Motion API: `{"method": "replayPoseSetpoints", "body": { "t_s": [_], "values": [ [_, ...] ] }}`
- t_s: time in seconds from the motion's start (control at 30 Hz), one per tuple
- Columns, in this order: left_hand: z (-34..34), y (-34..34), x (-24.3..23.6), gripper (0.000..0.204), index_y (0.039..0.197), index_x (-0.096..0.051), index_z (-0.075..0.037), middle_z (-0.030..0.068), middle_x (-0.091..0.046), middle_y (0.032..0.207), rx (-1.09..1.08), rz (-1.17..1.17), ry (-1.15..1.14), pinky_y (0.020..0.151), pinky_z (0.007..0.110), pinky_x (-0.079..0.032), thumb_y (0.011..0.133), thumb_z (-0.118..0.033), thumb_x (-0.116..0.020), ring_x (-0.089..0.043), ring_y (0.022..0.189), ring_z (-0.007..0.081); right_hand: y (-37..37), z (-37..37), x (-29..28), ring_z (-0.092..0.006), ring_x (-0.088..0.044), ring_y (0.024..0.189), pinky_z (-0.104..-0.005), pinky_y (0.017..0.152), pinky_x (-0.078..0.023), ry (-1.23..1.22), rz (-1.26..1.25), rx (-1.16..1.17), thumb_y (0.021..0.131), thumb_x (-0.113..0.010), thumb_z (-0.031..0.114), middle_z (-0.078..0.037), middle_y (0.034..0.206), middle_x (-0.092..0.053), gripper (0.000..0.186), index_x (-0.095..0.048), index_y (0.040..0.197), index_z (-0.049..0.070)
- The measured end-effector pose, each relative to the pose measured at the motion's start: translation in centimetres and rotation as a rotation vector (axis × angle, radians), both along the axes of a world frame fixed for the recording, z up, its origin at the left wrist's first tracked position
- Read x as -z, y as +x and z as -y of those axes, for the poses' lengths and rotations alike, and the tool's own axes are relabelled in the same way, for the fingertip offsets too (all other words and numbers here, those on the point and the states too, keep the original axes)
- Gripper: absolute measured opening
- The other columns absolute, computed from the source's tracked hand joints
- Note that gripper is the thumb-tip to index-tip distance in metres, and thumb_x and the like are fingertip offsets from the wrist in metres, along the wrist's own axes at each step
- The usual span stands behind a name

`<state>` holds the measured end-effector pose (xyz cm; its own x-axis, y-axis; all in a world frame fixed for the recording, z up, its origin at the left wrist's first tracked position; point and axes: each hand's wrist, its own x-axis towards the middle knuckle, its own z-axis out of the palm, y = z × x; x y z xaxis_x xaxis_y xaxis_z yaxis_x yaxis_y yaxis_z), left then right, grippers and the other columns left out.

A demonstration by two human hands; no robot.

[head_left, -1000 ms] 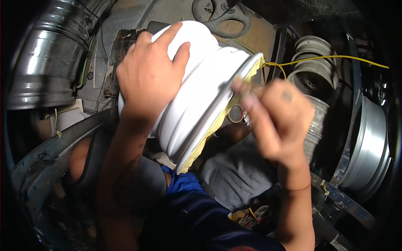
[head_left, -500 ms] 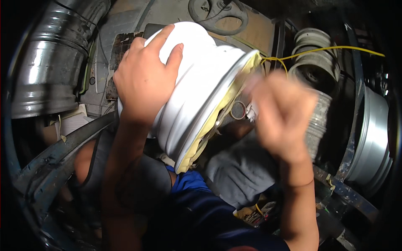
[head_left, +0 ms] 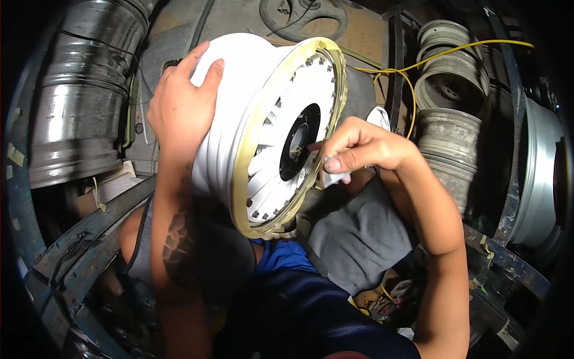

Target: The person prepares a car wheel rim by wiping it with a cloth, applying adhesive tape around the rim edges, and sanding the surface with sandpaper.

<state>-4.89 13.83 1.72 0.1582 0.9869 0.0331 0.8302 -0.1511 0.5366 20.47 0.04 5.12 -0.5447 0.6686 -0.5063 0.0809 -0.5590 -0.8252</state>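
Observation:
A white wheel rim [head_left: 230, 84] leans on edge at my lap, its spoked face tilted up to the right. Yellowish masking tape [head_left: 240, 185] runs round its lip, and a black ring [head_left: 287, 163] surrounds the centre hole. My left hand [head_left: 184, 107] grips the rim's barrel on the left, thumb apart from the fingers. Just off the right side of the face, my right hand [head_left: 368, 148] is closed on a small grey folded piece [head_left: 336, 175], partly hidden by the fingers. Its index finger points in toward the black ring; whether it touches cannot be told.
Shiny metal rims [head_left: 78, 119] are stacked at the left. Dull rims [head_left: 448, 131] stand at the right, below a yellow hose [head_left: 454, 49]. A silver rim [head_left: 541, 173] sits at the far right. A blue metal frame [head_left: 101, 221] crosses the near left. A spoked wheel-shaped part [head_left: 335, 21] lies at the back.
The rim has turned so its spoked face now shows. My left hand has shifted slightly left with it. My right hand, blurred before, has come lower and left, near the face.

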Motion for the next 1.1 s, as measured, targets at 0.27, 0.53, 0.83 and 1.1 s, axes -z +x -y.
{"method": "replayPoseSetpoints", "body": {
  "t_s": [0.27,0.53,0.83,1.1],
  "values": [
    [-0.5,-0.2,0.4,0.05,0.128,-0.073,-0.022,0.0159,-0.075,0.116,-0.026,0.13,-0.086,0.094,0.041,-0.053,0.087,-0.05,-0.075,-0.071,0.108,0.0344,-4.2,0.6,5.4,-0.0201,-0.047,0.056,-0.0342,0.064,-0.043,0.023,-0.539,0.789,0.088,-0.056,0.024,-0.007,0.048,-0.043,0.033,-0.066,0.074,-0.004],
    [-1.1,-1.5,1.9,0.039,0.107,-0.08,-0.016,0.0145,-0.078,0.103,-0.047,0.391,-0.062,0.083,0.037,-0.053,0.081,-0.045,-0.084,-0.074,0.093,0.0258,-4.7,0.2,3.0,-0.0146,-0.041,0.05,-0.0305,0.058,-0.038,0.141,-0.404,0.721,0.086,-0.056,0.023,-0.009,0.057,-0.049,0.031,-0.06,0.071,-0.004],
    [2.0,-1.0,0.1,0.023,0.112,-0.071,-0.011,0.0159,-0.068,0.124,0.076,0.159,0.121,0.094,0.046,-0.05,0.092,-0.023,-0.072,-0.066,0.11,0.0353,-1.5,-0.6,2.9,-0.0193,-0.041,0.054,-0.0347,0.058,-0.036,0.185,-0.257,0.359,0.071,-0.063,0.024,-0.012,0.053,-0.05,0.032,-0.056,0.059,-0.004],
    [0.9,-0.9,1.5,0.024,0.114,-0.077,-0.014,0.0108,-0.07,0.129,0.134,0.234,0.195,0.11,0.045,-0.042,0.093,-0.019,-0.065,-0.055,0.125,0.0394,-1.7,-2.1,3.8,-0.0207,-0.046,0.052,-0.0396,0.095,-0.04,0.097,-0.172,0.193,0.067,-0.066,0.027,-0.012,0.055,-0.055,0.032,-0.062,0.06,-0.005]
  ]
}}
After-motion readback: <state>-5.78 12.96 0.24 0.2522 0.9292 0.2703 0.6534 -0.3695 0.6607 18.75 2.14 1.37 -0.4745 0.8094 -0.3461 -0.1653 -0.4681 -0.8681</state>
